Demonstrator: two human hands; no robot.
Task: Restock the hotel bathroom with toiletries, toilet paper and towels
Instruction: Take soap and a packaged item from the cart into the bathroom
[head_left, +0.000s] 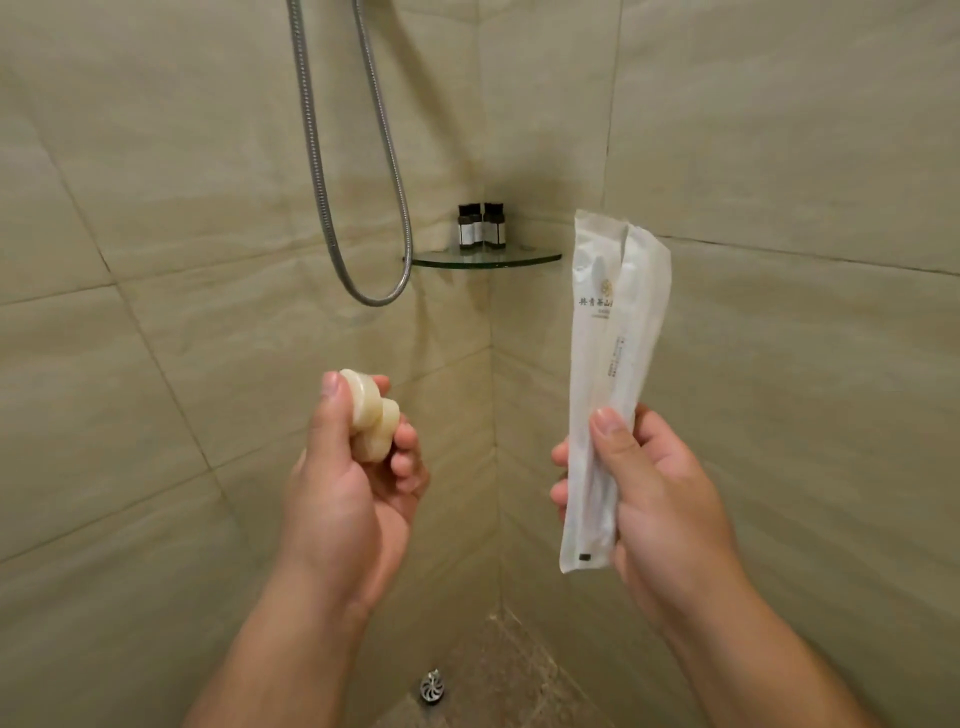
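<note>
My left hand (353, 483) grips two small round cream soaps (371, 415), thumb on one side and fingers curled round the other. My right hand (654, 493) holds long white sachet packs (608, 364) upright, thumb pressed on their front; printed text shows on the wrapper. Both hands are raised in front of a shower corner. Ahead, a glass corner shelf (530, 258) carries small dark bottles (481, 224) with pale labels, well beyond both hands.
Beige tiled walls meet in the corner. A metal shower hose (363, 208) hangs in a loop left of the shelf. A round metal floor drain (432, 687) sits low in the centre on a mosaic floor.
</note>
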